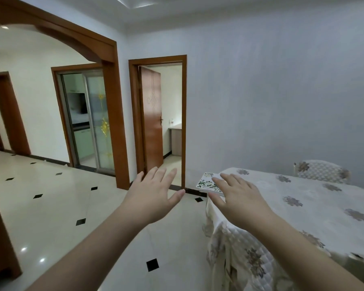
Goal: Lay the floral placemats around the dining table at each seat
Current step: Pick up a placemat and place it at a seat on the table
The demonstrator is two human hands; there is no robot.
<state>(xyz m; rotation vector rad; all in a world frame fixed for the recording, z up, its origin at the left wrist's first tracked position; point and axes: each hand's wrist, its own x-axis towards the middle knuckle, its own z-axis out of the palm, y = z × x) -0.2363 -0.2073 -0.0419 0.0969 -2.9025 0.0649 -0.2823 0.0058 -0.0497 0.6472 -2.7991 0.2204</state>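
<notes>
In the head view both grips are spread wide and empty, the right hand just over the white green-leafed floral placemat stack at the quilted desk corner mid-frame, the left hand beside it; best pinch only the top mat's near edge.

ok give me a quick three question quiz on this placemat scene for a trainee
1. True or false: the floral placemats are already spread out, one at each seat.
2. Multiple choice: where is the stack of placemats? A) on the floor B) at the far corner of the table C) on the chair
3. Fill in: the right hand reaches toward the stack with its fingers ____, holding nothing.

Key
1. False: they sit in one stack, no mat laid elsewhere on the visible tablecloth.
2. B
3. open (spread); the left hand is open and empty too, out over the floor.
</notes>
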